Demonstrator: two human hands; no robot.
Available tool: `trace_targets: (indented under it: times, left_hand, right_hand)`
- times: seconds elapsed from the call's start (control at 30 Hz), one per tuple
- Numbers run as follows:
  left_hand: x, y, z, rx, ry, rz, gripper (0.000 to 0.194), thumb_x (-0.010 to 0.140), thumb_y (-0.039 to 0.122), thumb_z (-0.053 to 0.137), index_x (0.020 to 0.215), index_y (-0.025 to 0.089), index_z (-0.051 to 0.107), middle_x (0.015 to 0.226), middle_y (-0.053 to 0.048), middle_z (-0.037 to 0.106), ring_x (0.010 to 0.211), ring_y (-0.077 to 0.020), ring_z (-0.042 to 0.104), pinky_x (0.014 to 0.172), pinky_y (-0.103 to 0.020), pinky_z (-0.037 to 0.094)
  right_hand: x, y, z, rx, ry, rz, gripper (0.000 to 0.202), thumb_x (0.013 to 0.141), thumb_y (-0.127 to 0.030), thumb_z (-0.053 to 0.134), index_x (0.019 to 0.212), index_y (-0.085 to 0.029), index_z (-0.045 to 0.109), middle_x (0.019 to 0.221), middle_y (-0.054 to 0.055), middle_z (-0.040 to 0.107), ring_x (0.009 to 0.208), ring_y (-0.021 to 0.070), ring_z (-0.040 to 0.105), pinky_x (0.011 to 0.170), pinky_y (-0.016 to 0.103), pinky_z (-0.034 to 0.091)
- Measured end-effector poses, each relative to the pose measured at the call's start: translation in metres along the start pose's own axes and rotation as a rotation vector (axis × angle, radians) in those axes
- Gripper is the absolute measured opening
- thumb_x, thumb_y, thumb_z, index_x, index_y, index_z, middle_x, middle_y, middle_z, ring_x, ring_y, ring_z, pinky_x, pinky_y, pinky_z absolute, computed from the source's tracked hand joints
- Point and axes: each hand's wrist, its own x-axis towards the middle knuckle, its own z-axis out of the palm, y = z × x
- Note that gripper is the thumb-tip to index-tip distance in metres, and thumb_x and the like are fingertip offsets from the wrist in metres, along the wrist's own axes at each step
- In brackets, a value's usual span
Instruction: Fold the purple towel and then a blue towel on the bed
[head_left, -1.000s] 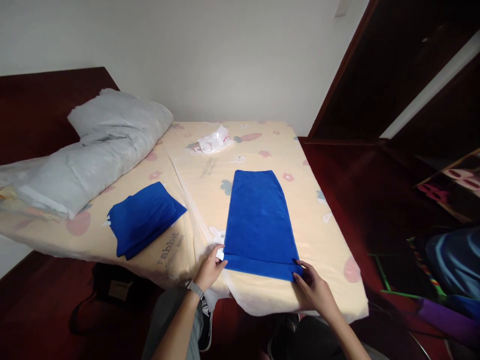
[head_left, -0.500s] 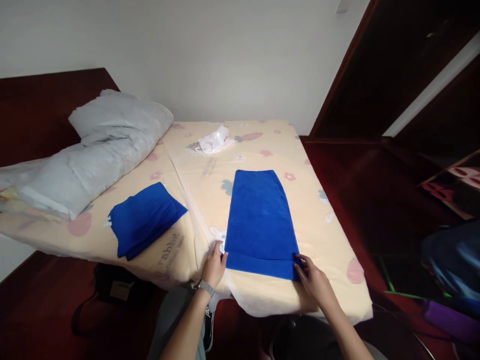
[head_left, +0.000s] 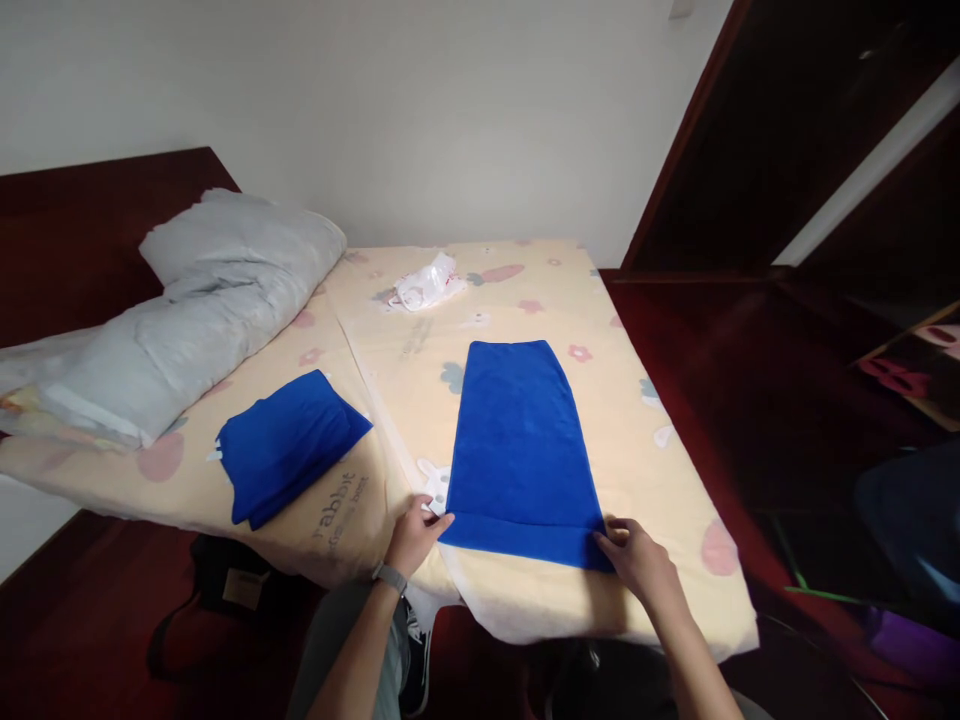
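Observation:
A blue towel (head_left: 517,435) lies flat on the bed in front of me, with a narrow strip turned up along its near edge. My left hand (head_left: 418,530) is at the near left corner, thumb and fingers closed on the end of that strip. At the opposite end my right hand (head_left: 637,560) pinches the near right corner, its fingertips partly hidden. To the left rests a second blue cloth (head_left: 292,445), loosely folded in layers, with a small white tag at its left side. Neither hand touches it.
The bed (head_left: 517,610) has a cream sheet printed with rabbits and flowers. A bundled grey quilt (head_left: 225,300) lies at the far left. Near the wall sits a crumpled white plastic bag (head_left: 427,285). A black bag (head_left: 232,585) is on the floor at lower left.
My hands have spread slightly apart, the left going left and the right going right, and their fingers have closed on the towel's near corners. The turned-up strip looks straighter.

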Motion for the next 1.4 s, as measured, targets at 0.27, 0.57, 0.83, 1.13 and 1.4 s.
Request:
trace_targets:
  times: [0.27,0.57,0.83,1.13,1.4]
  left_hand:
    - [0.006,0.009,-0.001,0.177,-0.066,-0.027,0.031,0.076,0.045,0.064,0.062,0.021,0.049,0.057,0.002,0.062,0.06,-0.0179,0.062,0.058,-0.026,0.039]
    - [0.009,0.014,-0.001,0.213,-0.063,0.104,0.021,0.083,0.039,0.06,0.073,0.022,0.054,0.065,0.0,0.064,0.066,-0.0181,0.063,0.063,-0.026,0.043]
    - [0.006,0.01,0.005,0.077,-0.026,0.119,0.032,0.088,0.044,0.057,0.067,0.021,0.054,0.063,0.0,0.063,0.062,-0.0163,0.061,0.059,-0.025,0.043]
    - [0.007,-0.007,0.006,0.18,-0.039,0.06,0.02,0.086,0.035,0.056,0.071,0.021,0.052,0.068,-0.003,0.067,0.066,-0.019,0.065,0.06,-0.027,0.043]
    - [0.007,0.0,0.009,0.136,-0.005,0.066,0.018,0.088,0.032,0.056,0.074,0.021,0.05,0.07,-0.002,0.067,0.068,-0.0179,0.066,0.061,-0.026,0.043]
  right_hand:
    - [0.008,0.009,-0.002,0.118,-0.014,-0.012,0.035,0.085,-0.05,0.049,0.094,-0.024,0.07,0.102,0.008,0.077,0.095,0.03,0.071,0.076,0.038,0.052]
    - [0.005,0.008,-0.016,0.111,-0.071,0.019,0.038,0.084,-0.061,0.048,0.08,-0.026,0.063,0.084,0.005,0.075,0.081,0.0267,0.069,0.071,0.035,0.047]
    - [0.017,0.009,-0.016,0.121,-0.176,-0.018,0.043,0.079,-0.066,0.051,0.075,-0.026,0.066,0.077,0.004,0.075,0.077,0.0265,0.07,0.067,0.034,0.048]
    - [0.01,0.014,-0.02,0.089,-0.122,0.064,0.053,0.079,-0.073,0.047,0.086,-0.025,0.069,0.086,0.006,0.076,0.087,0.0308,0.068,0.075,0.037,0.048]
    - [0.005,0.011,-0.015,0.203,-0.017,0.024,0.051,0.081,-0.071,0.046,0.09,-0.025,0.065,0.093,0.007,0.075,0.091,0.0296,0.069,0.077,0.036,0.047]
